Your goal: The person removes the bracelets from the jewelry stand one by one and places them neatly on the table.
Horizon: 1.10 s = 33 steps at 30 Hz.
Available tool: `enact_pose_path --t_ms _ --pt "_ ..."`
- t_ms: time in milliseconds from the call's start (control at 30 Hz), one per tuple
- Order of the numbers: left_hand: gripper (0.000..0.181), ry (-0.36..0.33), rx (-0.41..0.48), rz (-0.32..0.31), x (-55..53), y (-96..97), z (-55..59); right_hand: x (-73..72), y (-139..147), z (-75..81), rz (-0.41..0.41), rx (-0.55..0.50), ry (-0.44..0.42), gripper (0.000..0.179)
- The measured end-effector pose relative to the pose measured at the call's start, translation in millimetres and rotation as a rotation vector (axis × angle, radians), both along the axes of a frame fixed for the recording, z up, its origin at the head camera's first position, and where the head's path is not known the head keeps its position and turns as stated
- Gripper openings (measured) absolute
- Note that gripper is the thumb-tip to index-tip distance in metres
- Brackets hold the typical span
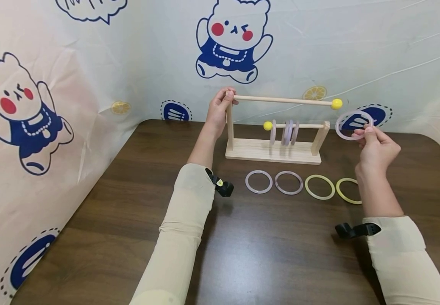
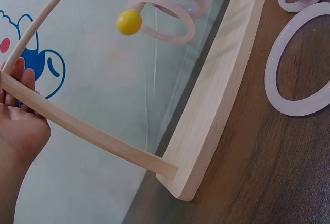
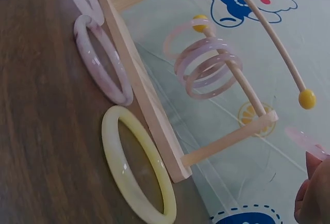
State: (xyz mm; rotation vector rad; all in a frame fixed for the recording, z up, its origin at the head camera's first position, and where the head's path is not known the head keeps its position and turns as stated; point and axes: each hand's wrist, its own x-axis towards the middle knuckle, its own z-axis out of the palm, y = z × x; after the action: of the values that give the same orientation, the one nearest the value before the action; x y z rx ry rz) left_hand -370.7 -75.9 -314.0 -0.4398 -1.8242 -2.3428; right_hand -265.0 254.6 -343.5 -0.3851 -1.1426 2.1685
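Rings (image 1: 288, 135) hang partway done, we judge: several sit on the wooden stand's (image 1: 250, 149) lower rod (image 1: 313, 126); none shows on the upper rod (image 1: 285, 100). Before the stand, two purplish rings (image 1: 259, 192), then two yellowish rings (image 1: 320, 198), remain on the bench (image 1: 243, 254). Our left hand (image 1: 218, 109) grips the top of the left post (image 1: 230, 127); our right hand (image 1: 378, 151), fingers closed, pinches a pale ring (image 1: 338, 126) near the upper rod's yellow knob (image 1: 336, 104), not yet threaded.

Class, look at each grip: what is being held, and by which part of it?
The right grip pinches a pale ring by its lower right edge in the head view; the left grip holds the taller wooden post near its top.
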Motion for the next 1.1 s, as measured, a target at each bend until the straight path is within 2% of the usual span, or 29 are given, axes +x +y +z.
enact_pose_path --t_ms 233,500,633,833,1100 --pt "0.019 0.025 -0.003 -0.008 -1.9 1.0 -0.3 2.8 6.3 -0.2 0.035 -0.025 -0.023 0.007" --pt "0.017 0.025 -0.001 -0.004 -3.1 1.5 -0.6 7.3 11.0 -2.9 0.085 -0.036 -0.089 0.007" --pt "0.02 0.02 0.006 -0.004 -3.4 1.6 -0.6 9.1 12.1 -4.5 0.108 -0.038 -0.09 0.007" --pt "0.014 0.021 0.006 0.001 -2.3 0.9 -1.0 10.1 12.5 -5.6 0.131 -0.059 -0.086 0.006" --pt "0.012 0.011 0.014 0.0 -3.3 0.4 -2.2 13.5 17.8 -8.5 0.176 -0.042 -0.133 0.008"
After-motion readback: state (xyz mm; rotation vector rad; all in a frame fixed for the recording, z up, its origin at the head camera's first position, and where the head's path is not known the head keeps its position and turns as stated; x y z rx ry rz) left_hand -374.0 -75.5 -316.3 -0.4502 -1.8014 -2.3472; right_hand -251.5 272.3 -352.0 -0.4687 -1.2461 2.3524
